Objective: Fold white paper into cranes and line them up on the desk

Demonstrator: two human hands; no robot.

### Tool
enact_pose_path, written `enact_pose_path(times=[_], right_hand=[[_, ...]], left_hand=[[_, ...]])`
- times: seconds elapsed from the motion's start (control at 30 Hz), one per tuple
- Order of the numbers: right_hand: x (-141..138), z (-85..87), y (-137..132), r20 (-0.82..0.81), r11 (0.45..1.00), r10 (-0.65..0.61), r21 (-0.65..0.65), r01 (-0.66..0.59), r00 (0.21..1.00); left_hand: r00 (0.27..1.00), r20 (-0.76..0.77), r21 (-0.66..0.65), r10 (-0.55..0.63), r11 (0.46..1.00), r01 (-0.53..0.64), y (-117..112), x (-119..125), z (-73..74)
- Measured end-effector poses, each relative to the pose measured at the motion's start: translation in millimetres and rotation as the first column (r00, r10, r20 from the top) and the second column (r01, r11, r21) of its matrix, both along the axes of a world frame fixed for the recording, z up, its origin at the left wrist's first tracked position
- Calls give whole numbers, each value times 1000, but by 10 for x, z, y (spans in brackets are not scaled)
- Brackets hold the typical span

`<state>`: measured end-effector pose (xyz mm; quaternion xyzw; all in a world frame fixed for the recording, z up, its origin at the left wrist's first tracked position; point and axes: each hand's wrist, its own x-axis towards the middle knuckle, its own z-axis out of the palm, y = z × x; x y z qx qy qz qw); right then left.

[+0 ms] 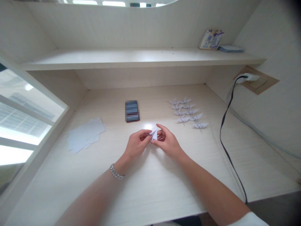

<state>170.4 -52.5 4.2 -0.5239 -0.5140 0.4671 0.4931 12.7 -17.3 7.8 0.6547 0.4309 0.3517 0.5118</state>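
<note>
Between my two hands is a small piece of folded white paper (154,135), pointed at the top and held just above the desk. My left hand (138,141) pinches its left side between thumb and fingers. On the other side my right hand (168,140) grips the lower right part, thumb in front and index finger raised. To the right, several folded paper cranes (185,108) stand in rows on the desk, with one crane (200,125) nearest me. Loose sheets of white paper (87,135) lie overlapping at the left.
A blurred-out phone (132,111) lies beyond my hands. A black cable (222,125) runs from the wall socket (257,80) down the desk's right side. Above the back of the desk is a shelf (141,59) bearing a colourful packet (211,40). A window (25,116) borders the left.
</note>
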Motion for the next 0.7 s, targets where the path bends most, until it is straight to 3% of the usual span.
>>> enact_pose_path(times=[0.4, 0.5, 0.7], right_hand=[[29, 10, 3, 274, 992, -78, 112, 49, 959], [42, -18, 38, 210, 995, -87, 73, 73, 974], [53, -90, 106, -77, 992, -80, -102, 72, 994]], left_hand=[[987, 158, -137, 9, 990, 13, -29, 53, 12], [980, 200, -188, 5, 982, 34, -25, 68, 25], [974, 227, -287, -20, 954, 86, 10, 75, 90]])
